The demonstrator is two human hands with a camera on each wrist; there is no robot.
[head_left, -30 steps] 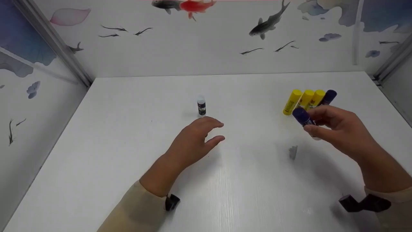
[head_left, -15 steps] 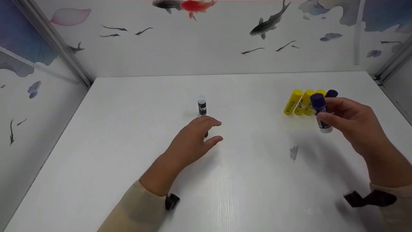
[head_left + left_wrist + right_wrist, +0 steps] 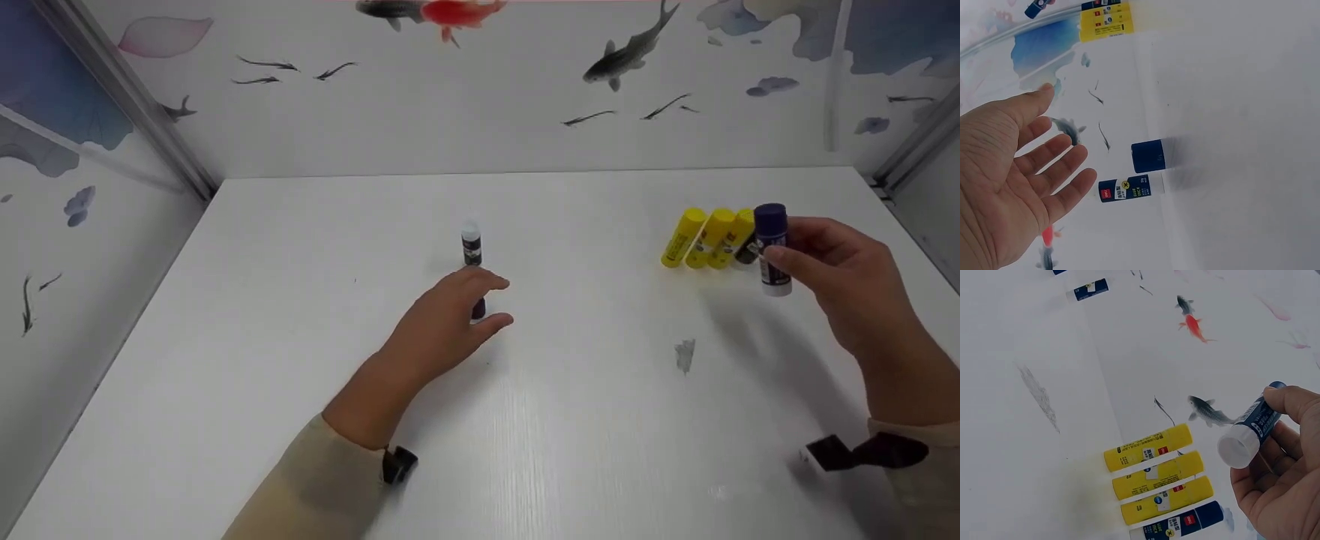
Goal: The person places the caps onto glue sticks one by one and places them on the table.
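My right hand pinches a dark blue glue stick between thumb and fingers, cap up and white base down. It is held in front of the right end of a row of standing glue sticks, three yellow ones and a dark blue one. My left hand hovers with fingers relaxed and holds nothing. Just beyond it stands a small glue stick with a dark label and pale top. A dark blue cylinder like a cap stands beside that stick, partly hidden by the left hand in the head view.
The white table has a grey smudge in front of the row. White panels with painted fish enclose the back and sides. A metal post rises at the back left corner.
The right hand has carried its glue stick rightward and back and turned it upright. The left hand has drifted slightly left, uncovering part of the dark blue cylinder.
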